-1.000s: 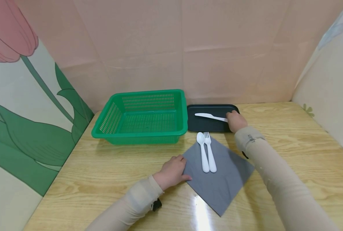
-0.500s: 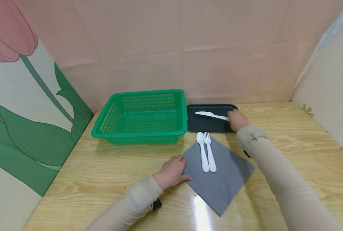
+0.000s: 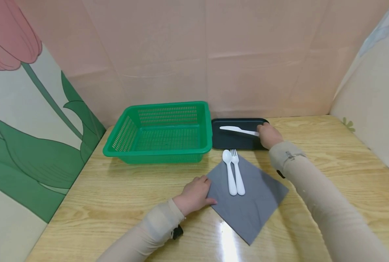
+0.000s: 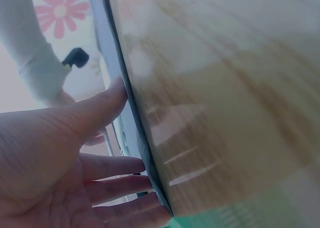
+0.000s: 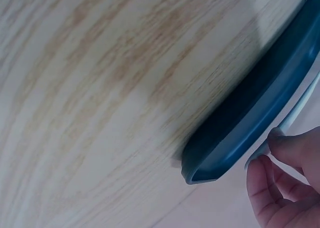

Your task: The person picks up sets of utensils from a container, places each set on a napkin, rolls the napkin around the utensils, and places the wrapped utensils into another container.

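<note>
A white plastic knife (image 3: 237,130) lies over the dark tray (image 3: 220,143) at the back of the table, its blade toward the left. My right hand (image 3: 270,136) pinches the end of its handle, thumb against fingers, as the right wrist view confirms. On a grey napkin (image 3: 256,203), turned cornerwise, a white spoon (image 3: 230,173) and a white fork (image 3: 238,173) lie side by side. My left hand (image 3: 195,194) rests at the napkin's left corner. In the left wrist view its fingers (image 4: 117,188) extend fairly straight and touch the napkin's edge (image 4: 135,102).
A green plastic basket (image 3: 158,157) with slotted walls stands left of the tray, close against it. Behind them rises a pinkish covered wall (image 3: 266,58). Bare wood tabletop (image 3: 122,189) shows in front of the basket.
My right hand has shifted slightly right and up with the knife, which now lies a little flatter across the tray. My left hand, the napkin, spoon and fork stay put.
</note>
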A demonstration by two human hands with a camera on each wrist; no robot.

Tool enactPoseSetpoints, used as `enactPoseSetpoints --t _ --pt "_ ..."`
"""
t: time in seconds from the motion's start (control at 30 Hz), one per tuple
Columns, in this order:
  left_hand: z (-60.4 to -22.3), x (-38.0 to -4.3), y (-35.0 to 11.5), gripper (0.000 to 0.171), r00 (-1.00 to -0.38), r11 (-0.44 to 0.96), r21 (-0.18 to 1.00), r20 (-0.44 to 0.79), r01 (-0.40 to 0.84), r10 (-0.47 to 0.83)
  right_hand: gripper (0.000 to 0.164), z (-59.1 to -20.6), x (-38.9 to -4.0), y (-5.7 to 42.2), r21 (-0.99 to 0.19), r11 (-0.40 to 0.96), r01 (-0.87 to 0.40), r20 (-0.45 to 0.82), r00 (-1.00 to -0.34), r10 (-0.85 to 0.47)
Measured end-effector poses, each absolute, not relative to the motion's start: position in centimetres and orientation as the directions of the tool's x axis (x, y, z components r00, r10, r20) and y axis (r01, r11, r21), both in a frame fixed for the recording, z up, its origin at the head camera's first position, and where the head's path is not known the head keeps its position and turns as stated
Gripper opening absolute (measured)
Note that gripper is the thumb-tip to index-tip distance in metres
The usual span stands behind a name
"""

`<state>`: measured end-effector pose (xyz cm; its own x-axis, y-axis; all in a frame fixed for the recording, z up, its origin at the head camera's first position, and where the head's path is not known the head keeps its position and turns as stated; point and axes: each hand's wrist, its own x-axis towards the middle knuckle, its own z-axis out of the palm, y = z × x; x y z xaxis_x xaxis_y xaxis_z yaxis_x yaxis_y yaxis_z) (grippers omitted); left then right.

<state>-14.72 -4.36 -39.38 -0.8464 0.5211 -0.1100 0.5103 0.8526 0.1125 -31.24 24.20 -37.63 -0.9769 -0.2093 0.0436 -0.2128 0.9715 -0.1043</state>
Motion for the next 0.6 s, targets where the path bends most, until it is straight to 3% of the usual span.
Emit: enactPoseSetpoints --t 0.6 --pt "-39.33 -14.64 -4.33 0.061 -0.845 0.850 0.107 -0.099 0.516 0.525 0.013 -36.85 -30.29 23.94 -0.123 0.961 -0.246 0.050 -0.969 -0.242"
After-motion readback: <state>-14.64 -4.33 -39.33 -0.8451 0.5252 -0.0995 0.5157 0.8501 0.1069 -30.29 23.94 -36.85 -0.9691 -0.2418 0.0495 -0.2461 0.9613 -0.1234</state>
